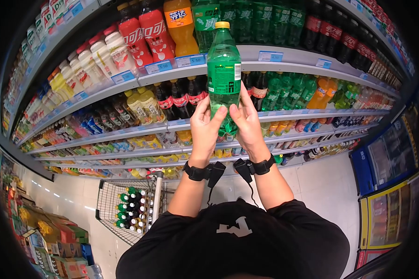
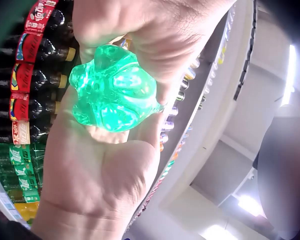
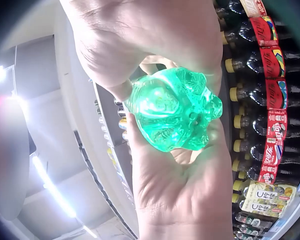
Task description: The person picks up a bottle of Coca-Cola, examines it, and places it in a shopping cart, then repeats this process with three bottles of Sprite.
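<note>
Both hands hold one large green soda bottle (image 1: 224, 69) upright in front of the shelves, its yellow cap on top and its back label with a barcode facing me. My left hand (image 1: 206, 122) grips the lower left side, thumb across the front. On the lower right side my right hand (image 1: 247, 122) does the same, its thumb close to the other. The ribbed green base (image 2: 115, 90) shows between the palms in the left wrist view, and the same bottle base (image 3: 175, 107) appears in the right wrist view. The fingers behind the bottle are mostly hidden.
An upper shelf (image 1: 251, 67) carries large cola, orange and green bottles behind price tags. Lower shelves hold smaller drinks. A shopping cart (image 1: 108, 195) with several capped bottles stands at lower left. Blue and yellow coolers (image 1: 381, 153) line the right, and stacked cartons (image 1: 60, 242) the left.
</note>
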Available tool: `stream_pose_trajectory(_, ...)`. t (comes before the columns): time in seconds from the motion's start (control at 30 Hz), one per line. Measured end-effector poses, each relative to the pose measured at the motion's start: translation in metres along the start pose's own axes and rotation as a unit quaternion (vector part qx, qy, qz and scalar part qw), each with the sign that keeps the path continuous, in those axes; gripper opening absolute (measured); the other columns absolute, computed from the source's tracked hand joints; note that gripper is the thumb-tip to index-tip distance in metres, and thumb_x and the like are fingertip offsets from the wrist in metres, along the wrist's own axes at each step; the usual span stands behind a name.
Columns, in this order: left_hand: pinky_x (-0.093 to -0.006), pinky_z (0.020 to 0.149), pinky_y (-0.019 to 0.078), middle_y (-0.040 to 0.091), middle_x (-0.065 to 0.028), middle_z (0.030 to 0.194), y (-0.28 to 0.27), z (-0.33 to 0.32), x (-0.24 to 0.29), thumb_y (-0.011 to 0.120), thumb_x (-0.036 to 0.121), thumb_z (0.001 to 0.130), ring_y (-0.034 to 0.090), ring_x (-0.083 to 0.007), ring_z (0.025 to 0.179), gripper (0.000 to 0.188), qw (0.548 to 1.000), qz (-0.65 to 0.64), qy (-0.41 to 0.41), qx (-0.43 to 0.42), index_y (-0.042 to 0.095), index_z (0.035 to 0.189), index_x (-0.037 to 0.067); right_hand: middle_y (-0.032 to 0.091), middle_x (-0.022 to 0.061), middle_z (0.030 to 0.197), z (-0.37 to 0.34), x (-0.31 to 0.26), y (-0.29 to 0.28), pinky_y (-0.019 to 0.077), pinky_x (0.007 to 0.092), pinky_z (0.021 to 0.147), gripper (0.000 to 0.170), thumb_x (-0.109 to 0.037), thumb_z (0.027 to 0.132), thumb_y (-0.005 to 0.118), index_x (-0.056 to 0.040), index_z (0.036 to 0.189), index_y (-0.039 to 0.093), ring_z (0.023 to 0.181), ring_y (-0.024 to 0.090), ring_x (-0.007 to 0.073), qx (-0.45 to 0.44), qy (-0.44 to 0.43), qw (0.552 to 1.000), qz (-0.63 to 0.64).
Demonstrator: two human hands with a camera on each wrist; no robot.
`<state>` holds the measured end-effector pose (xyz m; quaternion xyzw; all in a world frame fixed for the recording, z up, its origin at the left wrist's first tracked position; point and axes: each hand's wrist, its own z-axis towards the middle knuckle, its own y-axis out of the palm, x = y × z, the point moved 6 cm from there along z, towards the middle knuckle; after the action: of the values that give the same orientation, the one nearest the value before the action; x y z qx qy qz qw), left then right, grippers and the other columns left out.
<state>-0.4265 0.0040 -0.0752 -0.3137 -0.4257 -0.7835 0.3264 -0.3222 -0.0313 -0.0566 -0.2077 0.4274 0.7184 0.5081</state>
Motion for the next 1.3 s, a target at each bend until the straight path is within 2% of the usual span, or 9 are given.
stream_pose_trajectory(0.2,-0.0286,0.097,0.0454,0.059,-0.0131,0.122,0.001,-0.007,0.009,0.065,0.006,0.092,0.057,-0.0156,0.112,0.048,0.998,-0.001,0.053,0.019,0.044,0.133,-0.006,0.039,0.0113,0.148,-0.003,-0.003,-0.005,0.0311,0.0335,0.11,0.07,-0.024,0.1,0.054,-0.0035,0.154,0.015,0.134,0.039,0.0188,0.004,0.006,0.997,0.08)
stream_pose_trajectory(0.4,-0.0302,0.098,0.0426,0.058,-0.0102,0.122,0.005,-0.01,-0.002,0.056,0.02,0.099,0.056,-0.015,0.11,0.041,0.999,0.01,-0.022,-0.038,0.05,0.132,-0.002,0.046,0.0105,0.14,-0.005,0.001,-0.007,0.0351,0.0338,0.107,0.069,-0.017,0.089,0.071,-0.0018,0.144,0.033,0.129,0.044,0.0187,-0.022,0.046,0.997,0.057)
stream_pose_trajectory(0.43,-0.031,0.099,0.0411,0.054,-0.0087,0.126,-0.001,-0.006,0.001,0.062,0.019,0.096,0.054,-0.0159,0.112,0.043,0.976,0.194,0.079,-0.062,0.052,0.131,-0.003,0.045,0.0103,0.14,-0.005,0.002,-0.009,0.0348,0.0339,0.108,0.07,-0.017,0.089,0.071,-0.0017,0.145,0.032,0.129,0.043,0.0186,-0.009,0.032,0.999,0.032)
stream_pose_trajectory(0.6,-0.0308,0.1,0.0415,0.053,-0.0104,0.125,-0.001,-0.004,-0.004,0.071,0.016,0.09,0.054,-0.0171,0.115,0.052,0.995,0.07,0.016,-0.064,0.05,0.132,-0.005,0.038,0.0113,0.147,-0.005,0.0,-0.011,0.031,0.034,0.111,0.075,-0.019,0.092,0.067,-0.0019,0.151,0.024,0.134,0.038,0.0195,0.015,0.005,1.0,-0.021)
stream_pose_trajectory(0.7,-0.0319,0.1,0.0422,0.058,-0.0111,0.123,-0.003,-0.006,-0.001,0.061,0.017,0.097,0.053,-0.0158,0.117,0.05,0.999,0.036,-0.012,-0.017,0.042,0.138,-0.004,0.025,0.0133,0.156,-0.001,-0.001,-0.016,0.0245,0.0333,0.114,0.072,-0.023,0.099,0.055,-0.004,0.154,0.013,0.141,0.029,0.0208,0.013,0.027,0.997,0.065)
stream_pose_trajectory(1.0,-0.0307,0.103,0.0371,0.052,-0.0084,0.131,0.0,-0.009,-0.019,0.068,0.029,0.093,0.049,-0.016,0.121,0.062,0.994,0.072,0.011,-0.082,0.04,0.139,-0.002,0.036,0.0151,0.148,0.0,-0.006,-0.013,0.0295,0.0342,0.112,0.091,-0.021,0.089,0.072,-0.0039,0.155,0.012,0.134,0.038,0.0207,-0.015,0.005,0.999,-0.046)
stream_pose_trajectory(1.1,-0.0319,0.103,0.0369,0.051,-0.009,0.131,0.001,-0.007,-0.018,0.069,0.025,0.092,0.049,-0.0171,0.121,0.063,0.994,0.053,-0.01,-0.094,0.037,0.14,-0.001,0.033,0.0122,0.151,-0.003,-0.003,-0.014,0.0264,0.0338,0.113,0.086,-0.026,0.092,0.068,-0.0035,0.154,0.013,0.137,0.034,0.0202,-0.002,0.012,1.0,0.006)
stream_pose_trajectory(1.17,-0.0325,0.104,0.0363,0.049,-0.0102,0.133,0.011,-0.009,0.002,0.063,0.028,0.096,0.049,-0.0179,0.12,0.06,0.997,0.012,0.036,-0.07,0.035,0.141,0.0,0.031,0.0093,0.153,-0.002,-0.004,-0.015,0.0232,0.0345,0.115,0.082,-0.03,0.094,0.064,-0.0022,0.154,0.014,0.14,0.031,0.0201,0.016,0.028,0.995,0.095)
stream_pose_trajectory(1.3,-0.0314,0.105,0.0357,0.045,-0.0102,0.136,0.004,-0.009,-0.007,0.046,0.044,0.101,0.044,-0.0157,0.126,0.061,0.992,0.102,0.009,-0.069,0.034,0.141,0.0,0.031,0.0107,0.153,-0.001,-0.013,-0.011,0.0233,0.0348,0.115,0.085,-0.029,0.092,0.067,-0.0022,0.154,0.014,0.139,0.031,0.0199,-0.029,0.007,0.999,0.025)
